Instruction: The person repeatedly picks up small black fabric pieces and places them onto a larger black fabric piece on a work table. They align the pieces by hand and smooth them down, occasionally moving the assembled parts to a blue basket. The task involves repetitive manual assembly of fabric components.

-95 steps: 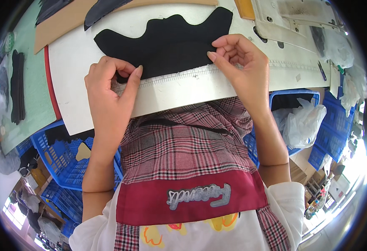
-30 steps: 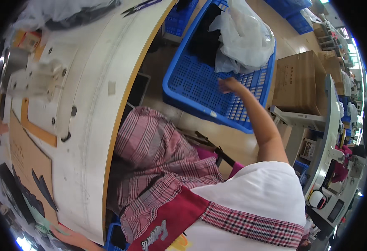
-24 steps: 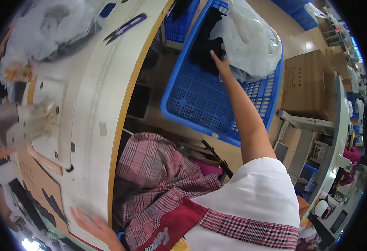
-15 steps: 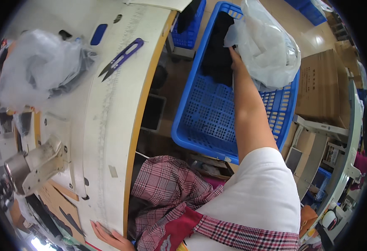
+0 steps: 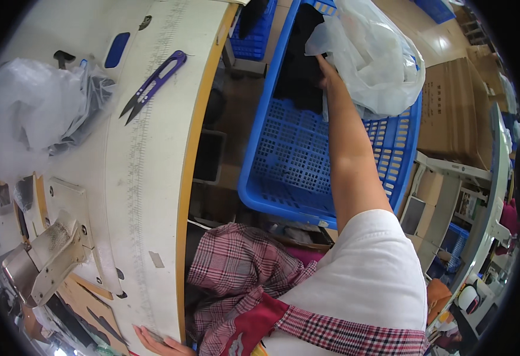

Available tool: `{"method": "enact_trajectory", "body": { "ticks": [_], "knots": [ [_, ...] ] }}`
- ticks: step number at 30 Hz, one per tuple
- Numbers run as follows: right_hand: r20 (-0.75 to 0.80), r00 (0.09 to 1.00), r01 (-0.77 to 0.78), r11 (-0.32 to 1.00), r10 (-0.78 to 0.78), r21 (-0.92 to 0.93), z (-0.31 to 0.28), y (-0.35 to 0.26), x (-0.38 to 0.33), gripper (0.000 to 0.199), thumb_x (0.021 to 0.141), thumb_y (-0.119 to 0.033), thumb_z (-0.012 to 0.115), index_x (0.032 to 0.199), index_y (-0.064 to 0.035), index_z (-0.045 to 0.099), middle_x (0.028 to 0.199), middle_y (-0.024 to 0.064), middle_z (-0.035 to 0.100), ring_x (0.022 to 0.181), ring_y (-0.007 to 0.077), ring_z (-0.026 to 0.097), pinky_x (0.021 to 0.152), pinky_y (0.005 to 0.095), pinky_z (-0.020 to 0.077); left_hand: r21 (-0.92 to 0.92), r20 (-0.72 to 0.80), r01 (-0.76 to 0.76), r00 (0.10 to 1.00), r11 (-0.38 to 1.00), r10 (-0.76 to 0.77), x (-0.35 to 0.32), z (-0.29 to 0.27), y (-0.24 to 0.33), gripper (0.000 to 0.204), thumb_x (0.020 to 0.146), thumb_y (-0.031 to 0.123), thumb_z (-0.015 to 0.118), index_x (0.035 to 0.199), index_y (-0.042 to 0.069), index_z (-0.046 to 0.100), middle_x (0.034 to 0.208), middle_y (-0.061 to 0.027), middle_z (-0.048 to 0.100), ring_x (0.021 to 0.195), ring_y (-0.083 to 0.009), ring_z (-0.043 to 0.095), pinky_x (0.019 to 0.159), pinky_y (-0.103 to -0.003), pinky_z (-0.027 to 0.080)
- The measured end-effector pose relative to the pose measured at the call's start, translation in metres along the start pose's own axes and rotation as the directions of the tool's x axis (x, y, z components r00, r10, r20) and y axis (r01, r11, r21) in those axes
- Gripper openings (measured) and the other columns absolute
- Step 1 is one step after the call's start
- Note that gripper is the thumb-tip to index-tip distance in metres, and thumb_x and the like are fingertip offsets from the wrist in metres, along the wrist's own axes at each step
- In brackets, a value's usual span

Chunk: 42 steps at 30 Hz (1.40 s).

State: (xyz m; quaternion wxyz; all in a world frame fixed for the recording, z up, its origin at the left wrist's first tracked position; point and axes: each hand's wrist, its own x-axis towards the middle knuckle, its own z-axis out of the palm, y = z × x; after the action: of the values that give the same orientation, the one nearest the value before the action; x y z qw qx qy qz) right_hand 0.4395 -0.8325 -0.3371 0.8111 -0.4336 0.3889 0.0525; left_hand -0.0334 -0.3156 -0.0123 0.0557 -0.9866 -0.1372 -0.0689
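My right arm reaches into a blue plastic basket [image 5: 274, 196]. At its far end my right hand [image 5: 330, 76] is against black fabric [image 5: 298, 77], beside a crumpled translucent plastic bag [image 5: 384, 59]. Fabric and bag cover most of its fingers, so whether it grips either one is unclear. Resting on the white tabletop [image 5: 159, 219] near its front edge, my left hand [image 5: 162, 343] has its fingers stretched out and holds nothing. Farther up the table lie purple-handled thread snips [image 5: 156, 83], away from both hands.
Left on the table sit another clear plastic bag [image 5: 28, 113] and a metal machine part [image 5: 55, 252]. A cardboard box [image 5: 455, 113] stands right of the basket, above a metal frame [image 5: 455, 166]. Behind is another blue basket [image 5: 251, 32].
The whole view has shifted slightly, with the table and basket lying a little farther left. My right hand stays by the fabric and bag; my left hand still rests on the table.
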Motion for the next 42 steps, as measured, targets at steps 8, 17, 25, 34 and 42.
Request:
{"method": "enact_trajectory", "body": {
  "ticks": [8,17,25,34,42],
  "knots": [
    [-0.127,0.986,0.099,0.991,-0.109,-0.085,-0.010,0.019,0.035,0.078,0.082,-0.036,0.079,0.146,-0.0150,0.039,0.140,0.0112,0.052,0.122,0.0266,0.056,0.094,0.0498,0.0528,-0.037,-0.015,0.012,1.000,0.999,-0.012,0.001,0.001,0.002,0.054,0.104,0.033,0.038,0.138,-0.008,0.044,0.143,-0.0292,0.043,0.131,-0.0443,0.043,0.111,-0.053,0.033],
    [0.214,0.977,-0.053,0.988,0.020,0.148,-0.020,-0.034,-0.071,0.045,0.088,-0.034,0.071,0.122,-0.0058,0.062,0.113,0.0109,0.069,0.101,0.0251,0.068,0.087,0.0418,0.0569,-0.046,-0.039,0.048,0.998,0.998,-0.050,-0.012,0.006,-0.008,0.053,0.102,0.031,0.037,0.138,-0.008,0.044,0.145,-0.0280,0.041,0.133,-0.0446,0.040,0.111,-0.052,0.030],
    [0.442,0.858,0.235,0.965,-0.263,0.119,-0.030,-0.081,-0.243,0.046,0.089,-0.038,0.068,0.122,-0.0067,0.062,0.112,0.0076,0.068,0.098,0.0208,0.067,0.092,0.0353,0.0553,-0.226,0.009,0.106,0.994,0.968,-0.107,-0.016,0.012,-0.019,0.057,0.100,0.036,0.042,0.141,-0.004,0.042,0.149,-0.0254,0.035,0.138,-0.0434,0.033,0.113,-0.053,0.026],
    [0.723,0.622,0.215,0.954,-0.299,0.210,0.081,-0.046,-0.425,0.046,0.089,-0.037,0.070,0.123,-0.0078,0.061,0.115,0.0075,0.066,0.101,0.0191,0.066,0.092,0.0344,0.0548,-0.690,-0.229,-0.232,0.969,0.686,0.097,0.058,-0.013,0.040,0.087,0.078,0.045,0.074,0.146,0.004,0.036,0.153,-0.0263,0.029,0.140,-0.0431,0.030,0.116,-0.051,0.023],
    [0.780,0.562,-0.143,0.961,0.277,-0.238,0.204,0.071,-0.509,0.048,0.092,-0.033,0.067,0.128,-0.0030,0.055,0.119,0.0096,0.065,0.106,0.0213,0.065,0.093,0.0365,0.0540,-0.415,-0.472,-0.546,0.813,0.728,0.341,0.087,-0.038,0.083,0.095,0.069,0.031,0.085,0.148,0.011,0.036,0.155,-0.0258,0.023,0.138,-0.0465,0.031,0.110,-0.057,0.029]
  ]
}}
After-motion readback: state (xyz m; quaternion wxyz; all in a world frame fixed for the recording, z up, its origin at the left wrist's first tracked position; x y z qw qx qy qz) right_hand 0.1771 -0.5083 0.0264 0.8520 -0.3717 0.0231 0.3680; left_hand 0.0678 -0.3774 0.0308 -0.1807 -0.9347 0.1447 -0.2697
